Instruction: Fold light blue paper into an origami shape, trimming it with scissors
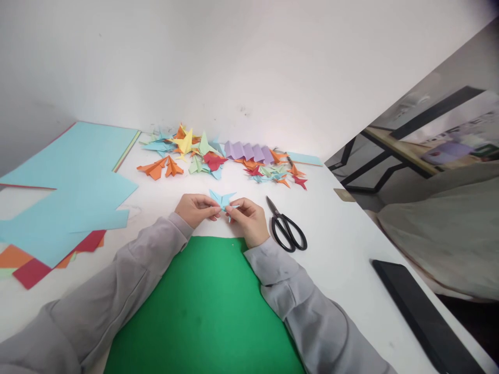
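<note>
Between my two hands is a small light-blue folded paper figure [222, 199] with pointed wing-like tips spreading upward. My left hand [198, 209] pinches its left side between thumb and fingers. On the other side, my right hand [249, 218] grips the paper figure near its lower right, thumb against the fold. The fingertips hide part of the figure's lower middle. Both hands are above the white table, just past the far edge of a green sheet [206, 311]. Black-handled scissors [286, 228] lie to the right of my right hand, blades pointing away.
Folded paper figures [187, 143] in several colours are heaped by the wall, beside a pleated purple paper [248, 152]. Light-blue sheets [89, 192] and coloured squares [31, 275] cover the left side. A black flat object [421, 311] lies along the right table edge.
</note>
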A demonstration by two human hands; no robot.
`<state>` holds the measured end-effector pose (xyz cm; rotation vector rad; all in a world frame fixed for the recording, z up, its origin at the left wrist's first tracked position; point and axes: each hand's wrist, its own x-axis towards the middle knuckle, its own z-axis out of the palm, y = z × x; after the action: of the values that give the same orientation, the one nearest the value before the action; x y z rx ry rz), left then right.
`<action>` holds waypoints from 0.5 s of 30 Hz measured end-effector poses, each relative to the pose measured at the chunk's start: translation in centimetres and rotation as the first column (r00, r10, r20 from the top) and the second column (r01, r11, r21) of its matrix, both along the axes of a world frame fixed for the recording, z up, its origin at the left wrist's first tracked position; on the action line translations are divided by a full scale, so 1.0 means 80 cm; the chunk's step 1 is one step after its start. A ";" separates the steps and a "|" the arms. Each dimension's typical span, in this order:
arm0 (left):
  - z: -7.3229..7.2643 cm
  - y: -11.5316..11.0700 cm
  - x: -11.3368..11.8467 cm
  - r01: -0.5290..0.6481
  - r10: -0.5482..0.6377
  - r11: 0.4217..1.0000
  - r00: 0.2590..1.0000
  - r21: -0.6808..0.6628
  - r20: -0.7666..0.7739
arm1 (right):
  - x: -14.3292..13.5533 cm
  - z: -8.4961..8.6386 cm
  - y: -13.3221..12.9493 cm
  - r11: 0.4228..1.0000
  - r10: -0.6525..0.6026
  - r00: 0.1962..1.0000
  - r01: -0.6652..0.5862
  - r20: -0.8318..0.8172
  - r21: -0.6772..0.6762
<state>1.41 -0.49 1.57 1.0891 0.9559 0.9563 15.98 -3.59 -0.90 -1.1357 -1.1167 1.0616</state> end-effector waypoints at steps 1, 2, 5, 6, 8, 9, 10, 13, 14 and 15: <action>0.002 0.000 0.000 0.011 -0.011 1.000 1.000 -0.007 -0.006 | 0.000 0.000 0.000 1.000 0.001 1.000 -0.001 0.002 -0.007; 0.003 -0.001 0.000 0.019 -0.019 1.000 1.000 -0.016 -0.010 | 0.001 -0.001 0.000 1.000 0.002 1.000 -0.002 0.005 -0.015; 0.006 -0.001 0.000 0.031 -0.031 0.999 1.000 -0.032 -0.003 | 0.001 0.000 0.001 1.000 -0.004 1.000 0.004 0.018 -0.029; 0.005 -0.001 0.000 0.035 -0.035 0.999 0.999 -0.037 -0.001 | 0.001 0.000 0.001 0.999 -0.006 1.000 0.007 0.023 -0.032; 0.002 0.000 -0.001 0.041 -0.041 0.998 0.999 -0.040 0.003 | 0.000 0.002 0.001 0.999 -0.012 1.000 0.014 0.027 -0.039; 0.000 0.001 -0.001 0.043 -0.043 0.998 0.999 -0.039 0.005 | 0.000 0.003 0.001 0.999 -0.015 1.000 0.016 0.026 -0.044; -0.002 0.001 -0.001 0.043 -0.043 0.998 0.999 -0.036 0.008 | -0.001 0.003 0.001 0.999 -0.018 1.000 0.019 0.022 -0.048; -0.010 0.004 -0.003 0.047 -0.046 0.999 0.999 -0.023 0.028 | -0.001 0.004 0.001 0.998 -0.027 1.000 0.027 0.012 -0.057; -0.012 0.005 -0.004 0.054 -0.054 0.998 0.998 -0.021 0.034 | -0.001 0.004 0.001 0.998 -0.029 1.000 0.029 0.011 -0.058; -0.014 0.005 -0.004 0.058 -0.057 0.998 0.998 -0.020 0.038 | -0.001 0.004 0.001 0.998 -0.031 0.999 0.031 0.009 -0.058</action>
<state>1.10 -0.08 0.48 1.0725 0.8974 0.9146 15.89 -3.53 -0.62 -1.2007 -1.0777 1.0721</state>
